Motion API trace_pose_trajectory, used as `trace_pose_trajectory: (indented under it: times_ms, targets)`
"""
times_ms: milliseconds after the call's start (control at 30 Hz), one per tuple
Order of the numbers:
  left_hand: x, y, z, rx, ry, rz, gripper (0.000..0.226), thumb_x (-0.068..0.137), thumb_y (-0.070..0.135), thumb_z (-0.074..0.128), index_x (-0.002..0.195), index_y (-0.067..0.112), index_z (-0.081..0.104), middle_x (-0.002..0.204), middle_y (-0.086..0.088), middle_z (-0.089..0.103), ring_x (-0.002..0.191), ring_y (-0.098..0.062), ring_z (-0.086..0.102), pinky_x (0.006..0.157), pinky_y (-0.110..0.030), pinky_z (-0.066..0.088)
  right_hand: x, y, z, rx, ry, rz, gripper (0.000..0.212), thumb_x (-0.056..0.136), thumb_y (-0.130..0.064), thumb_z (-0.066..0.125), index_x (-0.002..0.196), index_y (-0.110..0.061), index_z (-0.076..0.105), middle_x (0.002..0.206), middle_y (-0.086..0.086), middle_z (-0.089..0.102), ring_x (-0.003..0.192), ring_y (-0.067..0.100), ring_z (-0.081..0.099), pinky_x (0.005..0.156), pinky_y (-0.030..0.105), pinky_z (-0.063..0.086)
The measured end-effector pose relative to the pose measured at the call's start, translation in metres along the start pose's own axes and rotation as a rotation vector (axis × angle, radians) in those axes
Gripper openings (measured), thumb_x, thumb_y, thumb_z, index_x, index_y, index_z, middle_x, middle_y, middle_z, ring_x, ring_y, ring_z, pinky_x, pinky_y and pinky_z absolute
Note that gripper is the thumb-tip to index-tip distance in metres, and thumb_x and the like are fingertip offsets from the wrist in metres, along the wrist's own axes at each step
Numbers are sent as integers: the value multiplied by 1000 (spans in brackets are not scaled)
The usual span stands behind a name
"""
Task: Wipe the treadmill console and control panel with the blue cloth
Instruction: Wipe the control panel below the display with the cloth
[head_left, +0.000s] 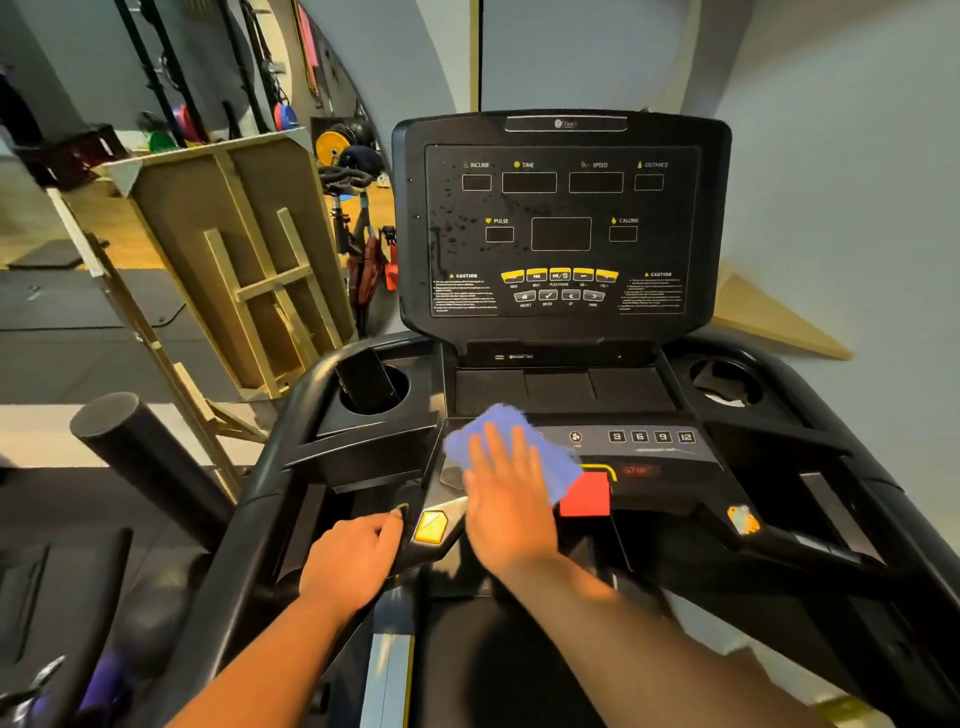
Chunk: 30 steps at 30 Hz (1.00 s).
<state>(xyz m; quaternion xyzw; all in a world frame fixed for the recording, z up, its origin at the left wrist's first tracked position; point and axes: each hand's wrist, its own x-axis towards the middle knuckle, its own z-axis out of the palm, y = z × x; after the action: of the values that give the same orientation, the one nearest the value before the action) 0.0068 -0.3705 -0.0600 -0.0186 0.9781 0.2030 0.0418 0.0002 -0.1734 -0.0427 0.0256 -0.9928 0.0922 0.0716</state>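
The black treadmill console (561, 223) stands upright ahead of me, its dark display panel speckled with droplets on the left side. Below it lies the sloped control panel (649, 441) with number buttons and a red stop button (587, 496). My right hand (506, 493) lies flat, fingers spread, pressing the blue cloth (498, 431) onto the left part of that control panel. My left hand (353, 556) grips the black handlebar (410, 551) beside a yellow button (431, 526).
A cup holder (374, 389) on the left holds a dark object; another cup holder (727, 384) sits at the right. A black side rail (291, 415) curves at the left. Wooden frames (234, 249), an exercise bike (353, 208) and weight plates stand beyond.
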Motion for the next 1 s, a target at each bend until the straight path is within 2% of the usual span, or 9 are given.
trace_pose_trajectory:
  times_ms: [67,133,200,367,533,667,800,900,1000]
  targets:
    - [1,-1,0,-1,-12,6,48,104,48,29,85,27,67,77,4,66,71,-19,57,68,-33,43,-4,-7,-1,-14,-68,-144,56,100,-37,23,147,-21,49,156,3,42,147,33,32,118,47,18]
    - [2,-3,0,-17,-21,9,48,104,47,29,84,27,67,79,4,68,71,-18,58,67,-33,42,-6,12,-10,37,-82,-238,55,104,-40,20,155,-26,33,164,-8,21,154,21,9,123,38,0]
    - [2,-3,0,-19,-33,20,47,104,46,30,87,27,69,79,5,66,70,-15,55,66,-31,40,-14,43,-8,22,-59,-238,55,103,-40,18,156,-26,26,164,-11,13,154,14,1,123,35,-5]
    - [1,-4,-1,-7,-49,48,49,105,45,29,84,23,68,75,7,65,62,-9,53,59,-26,36,-20,121,-4,41,82,252,55,104,-32,24,155,-16,34,163,8,27,153,32,17,122,51,17]
    - [3,-4,1,-23,-52,63,50,105,45,28,77,24,64,74,3,70,64,-8,61,56,-20,37,5,77,-18,68,140,567,56,107,-33,28,159,-18,15,168,6,8,154,33,-1,125,48,2]
    - [2,-3,1,-56,-44,58,49,105,43,31,67,26,57,67,3,67,62,-10,63,61,-26,49,13,13,3,95,59,215,57,107,-31,29,160,-20,11,168,7,4,154,33,-6,124,48,-7]
    - [3,-6,4,-52,-46,62,47,104,45,31,71,30,59,70,5,69,65,-11,65,67,-29,55,2,-10,6,14,-59,-185,53,105,-38,25,153,-22,38,162,1,31,152,31,20,121,48,14]
    - [5,-9,6,-49,-46,67,46,105,45,30,72,32,60,73,6,70,66,-10,66,67,-27,56,0,26,-6,31,-62,-233,55,106,-40,18,158,-25,24,166,-8,12,155,18,1,123,37,-1]
    - [5,-9,7,-61,-58,64,45,105,44,31,73,32,60,73,7,70,66,-9,67,69,-25,57,-2,80,-14,-4,-33,-134,58,102,-40,12,157,-24,22,166,-6,13,155,17,0,125,39,2]
